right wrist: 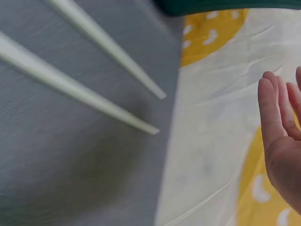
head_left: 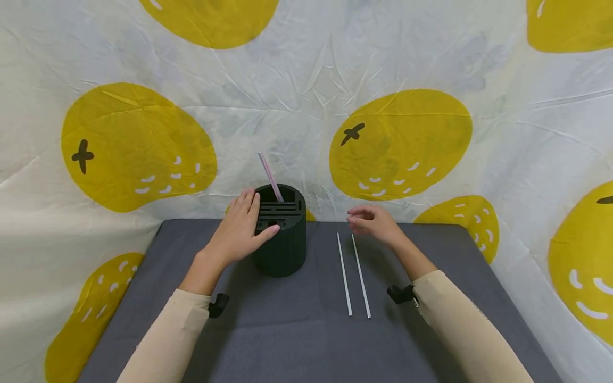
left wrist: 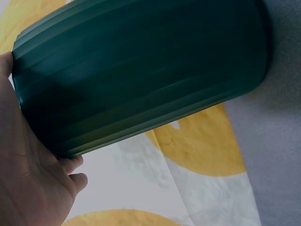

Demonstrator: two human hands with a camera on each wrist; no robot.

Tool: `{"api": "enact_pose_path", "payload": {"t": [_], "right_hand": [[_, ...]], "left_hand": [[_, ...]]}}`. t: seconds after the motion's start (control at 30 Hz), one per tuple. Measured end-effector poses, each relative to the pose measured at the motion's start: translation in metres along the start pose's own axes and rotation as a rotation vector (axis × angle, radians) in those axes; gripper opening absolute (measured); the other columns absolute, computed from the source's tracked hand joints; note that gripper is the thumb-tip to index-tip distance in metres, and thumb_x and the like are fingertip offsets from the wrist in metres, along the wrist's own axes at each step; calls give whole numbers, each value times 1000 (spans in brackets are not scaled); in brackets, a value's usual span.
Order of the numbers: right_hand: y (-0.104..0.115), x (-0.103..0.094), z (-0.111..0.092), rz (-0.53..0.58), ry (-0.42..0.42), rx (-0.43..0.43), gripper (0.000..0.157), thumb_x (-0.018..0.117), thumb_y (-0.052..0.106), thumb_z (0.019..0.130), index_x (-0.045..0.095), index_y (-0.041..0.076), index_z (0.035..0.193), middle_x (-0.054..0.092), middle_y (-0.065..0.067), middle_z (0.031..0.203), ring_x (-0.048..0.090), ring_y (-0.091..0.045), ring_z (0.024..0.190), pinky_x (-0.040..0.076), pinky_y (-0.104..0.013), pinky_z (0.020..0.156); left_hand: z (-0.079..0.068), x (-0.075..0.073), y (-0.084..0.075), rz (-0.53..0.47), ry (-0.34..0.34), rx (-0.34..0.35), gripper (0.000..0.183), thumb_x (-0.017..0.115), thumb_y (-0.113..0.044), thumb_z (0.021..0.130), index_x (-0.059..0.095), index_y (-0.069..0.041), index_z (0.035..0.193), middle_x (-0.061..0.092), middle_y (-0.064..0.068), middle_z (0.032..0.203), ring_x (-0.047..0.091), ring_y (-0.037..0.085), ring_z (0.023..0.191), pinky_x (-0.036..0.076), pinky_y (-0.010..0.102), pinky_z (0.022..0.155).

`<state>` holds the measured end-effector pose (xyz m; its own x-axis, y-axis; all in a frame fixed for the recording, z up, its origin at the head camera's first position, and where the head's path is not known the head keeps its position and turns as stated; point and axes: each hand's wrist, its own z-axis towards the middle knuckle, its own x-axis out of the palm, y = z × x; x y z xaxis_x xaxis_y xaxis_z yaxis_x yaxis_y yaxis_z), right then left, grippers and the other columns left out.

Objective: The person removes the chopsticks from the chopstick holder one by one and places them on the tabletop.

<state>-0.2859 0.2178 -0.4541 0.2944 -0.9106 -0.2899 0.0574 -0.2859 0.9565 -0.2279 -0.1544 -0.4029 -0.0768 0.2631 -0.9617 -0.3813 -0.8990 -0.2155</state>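
A dark green round holder (head_left: 280, 250) with a slotted insert in its top stands upright on the table. My left hand (head_left: 241, 229) rests at the left of its rim, fingers stretched along the edge and thumb across the front. In the left wrist view the hand (left wrist: 33, 160) lies against the holder's top end. Pale pinkish sticks (head_left: 270, 175) lean out of the holder's back opening. Two slim white sticks (head_left: 344, 274) lie side by side to its right. Beyond their far ends hovers my right hand (head_left: 375, 223), fingers loosely bent, holding nothing.
A dark grey cloth (head_left: 297, 346) covers the table, whose far edge runs just behind the holder. Behind it hangs a white fabric backdrop (head_left: 297, 74) printed with large yellow fruit. Both wrists carry a small black camera mount (head_left: 401, 294).
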Motion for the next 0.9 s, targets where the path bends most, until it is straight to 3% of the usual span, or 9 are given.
{"api": "enact_pose_path", "payload": {"t": [0.43, 0.63, 0.9], "right_hand": [[73, 38, 33, 28, 68, -180, 35, 67, 21, 91, 64, 4, 122, 66, -19, 122, 65, -34, 110, 56, -39, 88], [95, 58, 51, -55, 46, -256, 34, 69, 24, 90, 66, 7, 120, 67, -15, 121, 67, -27, 105, 57, -41, 89], [119, 86, 73, -191, 47, -313, 31, 69, 26, 90, 67, 14, 119, 70, -8, 113, 67, -16, 101, 56, -35, 90]], "left_hand": [[0, -1, 0, 9, 0, 1, 103, 25, -80, 88, 5, -5, 156, 0, 14, 163, 1, 34, 151, 9, 57, 121], [0, 0, 0, -10, -3, 1, 103, 26, -79, 88, 6, -4, 156, 0, 15, 163, 1, 35, 151, 10, 58, 120], [0, 1, 0, -11, -21, -4, 103, 25, -80, 87, 9, -5, 156, 3, 13, 164, 1, 32, 152, 12, 56, 121]]}}
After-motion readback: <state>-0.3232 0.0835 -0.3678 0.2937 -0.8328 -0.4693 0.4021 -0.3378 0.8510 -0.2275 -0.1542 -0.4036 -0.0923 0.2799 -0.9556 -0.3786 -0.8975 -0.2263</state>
